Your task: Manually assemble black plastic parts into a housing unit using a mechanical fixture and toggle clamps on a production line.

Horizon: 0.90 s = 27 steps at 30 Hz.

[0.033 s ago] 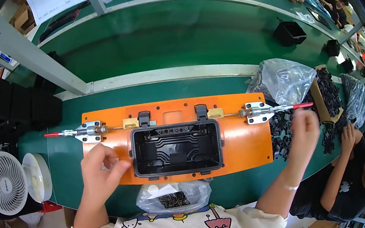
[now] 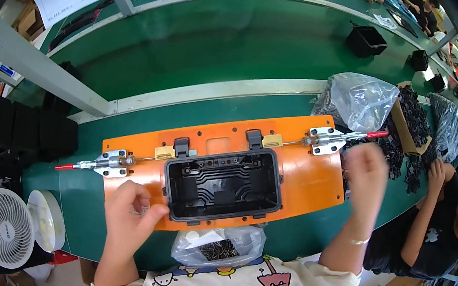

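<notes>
A black rectangular plastic box (image 2: 223,192) lies open side up on an orange fixture plate (image 2: 310,173), two black latches (image 2: 254,139) along its far edge. Toggle clamps with red handles, a left one (image 2: 112,163) and a right one (image 2: 326,140), are mounted at the plate's ends. By the box's near left corner, my left hand (image 2: 132,214) has its fingers curled in; something small and pale shows there, too small to name. My right hand (image 2: 365,172) is raised near the plate's right end, below the right clamp's handle. Motion blurs its fingers, hiding any grip.
A plastic bag of small dark screws (image 2: 219,249) lies in front of the plate. At right are a clear bag (image 2: 361,100) and a carton of small black parts (image 2: 413,120). Black boxes (image 2: 11,134) and a white fan (image 2: 6,228) stand left. A co-worker's arm (image 2: 430,203) reaches in at right.
My right hand has moved left and slightly nearer, away from the right clamp's red handle. The left hand has barely shifted; box and clamps look the same.
</notes>
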{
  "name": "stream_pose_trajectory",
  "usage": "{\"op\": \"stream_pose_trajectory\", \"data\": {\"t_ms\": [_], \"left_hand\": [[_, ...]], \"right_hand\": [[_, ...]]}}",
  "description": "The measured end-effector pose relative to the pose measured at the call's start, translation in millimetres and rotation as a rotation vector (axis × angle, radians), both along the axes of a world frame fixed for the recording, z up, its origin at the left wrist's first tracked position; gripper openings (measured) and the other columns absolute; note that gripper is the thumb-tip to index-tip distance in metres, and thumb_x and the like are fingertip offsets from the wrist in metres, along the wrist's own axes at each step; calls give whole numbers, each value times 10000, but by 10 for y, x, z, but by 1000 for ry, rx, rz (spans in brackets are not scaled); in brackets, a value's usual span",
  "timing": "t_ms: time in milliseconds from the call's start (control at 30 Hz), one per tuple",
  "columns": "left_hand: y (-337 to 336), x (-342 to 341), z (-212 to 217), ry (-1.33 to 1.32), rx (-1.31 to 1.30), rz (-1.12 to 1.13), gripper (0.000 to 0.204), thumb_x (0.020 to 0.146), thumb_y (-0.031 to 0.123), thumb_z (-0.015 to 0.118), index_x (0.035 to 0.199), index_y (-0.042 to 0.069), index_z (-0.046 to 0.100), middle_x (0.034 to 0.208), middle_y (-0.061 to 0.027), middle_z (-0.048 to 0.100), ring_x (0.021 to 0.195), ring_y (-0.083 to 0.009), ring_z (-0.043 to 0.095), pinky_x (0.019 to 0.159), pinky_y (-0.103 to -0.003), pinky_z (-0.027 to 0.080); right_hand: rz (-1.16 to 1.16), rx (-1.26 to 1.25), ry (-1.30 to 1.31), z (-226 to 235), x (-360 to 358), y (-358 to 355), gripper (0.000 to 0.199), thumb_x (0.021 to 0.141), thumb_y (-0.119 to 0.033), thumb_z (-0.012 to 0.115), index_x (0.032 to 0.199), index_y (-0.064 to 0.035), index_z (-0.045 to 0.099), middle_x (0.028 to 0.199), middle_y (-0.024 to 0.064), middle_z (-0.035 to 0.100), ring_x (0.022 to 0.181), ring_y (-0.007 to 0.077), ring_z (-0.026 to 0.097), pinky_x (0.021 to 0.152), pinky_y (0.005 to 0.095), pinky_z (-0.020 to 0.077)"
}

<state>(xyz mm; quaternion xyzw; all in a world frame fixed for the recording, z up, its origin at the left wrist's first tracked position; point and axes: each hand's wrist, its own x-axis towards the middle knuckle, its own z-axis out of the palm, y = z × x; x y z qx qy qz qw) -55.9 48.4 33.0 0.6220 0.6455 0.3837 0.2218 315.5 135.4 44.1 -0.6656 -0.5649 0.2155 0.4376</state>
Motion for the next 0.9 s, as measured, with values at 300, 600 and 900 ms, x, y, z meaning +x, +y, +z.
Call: {"op": "stream_pose_trajectory", "data": {"t_ms": [300, 600, 900], "left_hand": [[253, 191, 109, 294, -82, -93, 367, 700, 170, 778, 614, 33, 448, 519, -73, 470, 456, -216, 485, 434, -318, 364], [155, 107, 234, 9, -163, -109, 244, 753, 53, 729, 691, 7, 497, 596, -33, 515, 531, -83, 459, 476, -236, 343], [241, 171, 289, -713, -97, -200, 206, 837, -22, 583, 1042, -44, 576, 955, -61, 640, 834, -85, 567, 775, -212, 432]], "right_hand": [[512, -67, -400, 48, -800, -89, 312, 690, -56, 729, 608, -41, 428, 536, 75, 483, 454, 227, 486, 449, 292, 385], [601, 74, -13, 148, -811, -88, 342, 667, 14, 693, 575, -62, 372, 512, 66, 390, 427, 204, 389, 418, 309, 292], [817, 524, 165, 550, -819, -134, 323, 593, 52, 658, 554, -96, 373, 538, 36, 374, 433, 222, 373, 422, 332, 245]]}}
